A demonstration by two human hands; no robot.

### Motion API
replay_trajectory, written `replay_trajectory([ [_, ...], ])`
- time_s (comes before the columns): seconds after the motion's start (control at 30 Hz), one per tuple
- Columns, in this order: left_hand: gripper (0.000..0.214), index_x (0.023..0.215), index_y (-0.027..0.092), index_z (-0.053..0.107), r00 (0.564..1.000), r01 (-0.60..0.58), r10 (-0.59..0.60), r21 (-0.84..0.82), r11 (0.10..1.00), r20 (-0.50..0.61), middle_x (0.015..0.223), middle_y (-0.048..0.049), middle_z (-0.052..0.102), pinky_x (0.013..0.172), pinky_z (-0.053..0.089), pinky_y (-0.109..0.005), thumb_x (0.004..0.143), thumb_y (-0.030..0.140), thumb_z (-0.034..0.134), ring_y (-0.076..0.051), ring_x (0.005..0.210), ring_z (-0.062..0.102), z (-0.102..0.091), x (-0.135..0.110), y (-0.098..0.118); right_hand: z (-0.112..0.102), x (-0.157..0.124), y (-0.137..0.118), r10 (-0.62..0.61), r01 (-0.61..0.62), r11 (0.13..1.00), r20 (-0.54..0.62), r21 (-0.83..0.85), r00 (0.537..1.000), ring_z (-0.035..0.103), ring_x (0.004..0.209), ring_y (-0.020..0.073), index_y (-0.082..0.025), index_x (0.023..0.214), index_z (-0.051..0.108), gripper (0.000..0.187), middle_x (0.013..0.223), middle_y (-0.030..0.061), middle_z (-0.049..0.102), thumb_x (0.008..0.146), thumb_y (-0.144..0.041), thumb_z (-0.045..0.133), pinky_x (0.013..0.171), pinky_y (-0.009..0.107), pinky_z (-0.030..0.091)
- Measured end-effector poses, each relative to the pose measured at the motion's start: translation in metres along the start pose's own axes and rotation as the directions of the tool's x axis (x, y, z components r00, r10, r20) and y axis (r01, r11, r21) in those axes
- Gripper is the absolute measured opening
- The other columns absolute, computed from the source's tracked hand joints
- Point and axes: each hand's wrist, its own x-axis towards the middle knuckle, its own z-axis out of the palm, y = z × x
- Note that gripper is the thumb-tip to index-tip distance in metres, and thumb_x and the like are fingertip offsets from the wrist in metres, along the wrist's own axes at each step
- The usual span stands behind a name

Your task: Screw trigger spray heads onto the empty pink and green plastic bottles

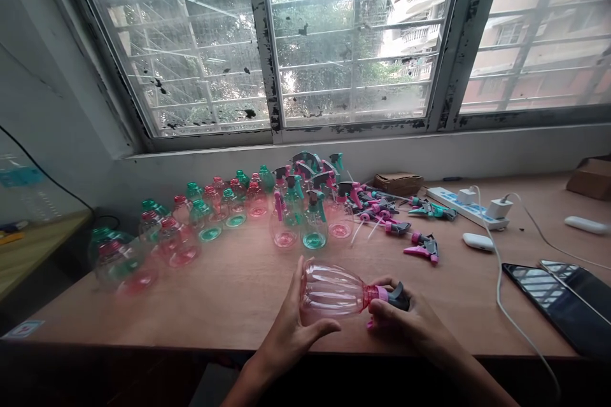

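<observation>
A clear pink spray bottle (pixel 331 289) lies on its side between my hands, above the table's front part. My left hand (pixel 298 318) cups its base, palm against the bottom, fingers up along the far side and thumb stretched out below. My right hand (pixel 405 315) grips the neck end, with thumb and fingers at the pink collar (pixel 382 293). The dark grey top of the trigger sprayer (pixel 398 297) shows between my right fingers. Part of its pink trigger shows under that hand; the rest is hidden.
Beyond stand spray bottles with sprayers fitted (pixel 314 232). Pink and green bottles without sprayers (pixel 179 245) line the left. Loose trigger sprayers (pixel 424 247) lie right of centre. Farther right are a power strip (pixel 465 206), a white cable (pixel 499 292) and a dark tablet (pixel 558 305).
</observation>
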Motion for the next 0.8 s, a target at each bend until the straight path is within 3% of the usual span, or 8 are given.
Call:
replay_trajectory([
  [0.23,0.104,0.164,0.037,0.018,1.0,-0.028,0.029,0.095,0.995,-0.001,0.167,-0.0099,0.035,0.127,0.026,-0.055,0.083,0.034,0.083,-0.036,0.153,0.035,-0.0021,0.0,0.0019,0.0029,-0.0014,0.0,0.009,-0.006,0.998,-0.042,0.069,0.999,0.069,0.062,0.0188,-0.02,0.098,0.068,0.047,0.072,-0.0015,0.073,0.07,-0.048,0.093,0.063,0.034,0.062],
  [0.43,0.11,0.165,0.031,0.012,1.0,-0.01,0.009,0.04,0.999,0.027,0.166,-0.0134,0.036,0.124,0.032,-0.051,0.082,0.035,0.084,-0.036,0.152,0.038,-0.0012,-0.001,0.0054,0.001,-0.0007,0.0003,0.006,-0.006,0.999,-0.004,0.032,1.0,0.072,0.065,0.0193,-0.019,0.098,0.068,0.044,0.076,-0.0005,0.075,0.073,-0.047,0.092,0.068,0.035,0.063],
  [0.63,0.095,0.164,0.04,0.015,0.998,-0.068,0.067,0.087,0.994,0.014,0.168,-0.0089,0.033,0.126,0.027,-0.053,0.09,0.034,0.075,-0.032,0.152,0.037,-0.0034,-0.0003,-0.0018,-0.0006,0.0006,0.002,0.019,-0.018,0.997,-0.012,0.075,1.0,0.071,0.065,0.0189,-0.018,0.097,0.069,0.043,0.076,0.0009,0.076,0.074,-0.046,0.092,0.066,0.034,0.064],
  [0.8,0.108,0.165,0.034,0.015,1.0,-0.027,0.027,0.054,0.998,0.012,0.168,-0.0112,0.033,0.127,0.027,-0.05,0.082,0.038,0.084,-0.035,0.155,0.031,-0.003,-0.0007,-0.001,-0.001,0.0017,0.0037,0.025,-0.026,0.998,0.014,0.051,1.0,0.071,0.068,0.018,-0.017,0.096,0.071,0.041,0.075,0.0004,0.076,0.073,-0.042,0.094,0.069,0.034,0.066],
])
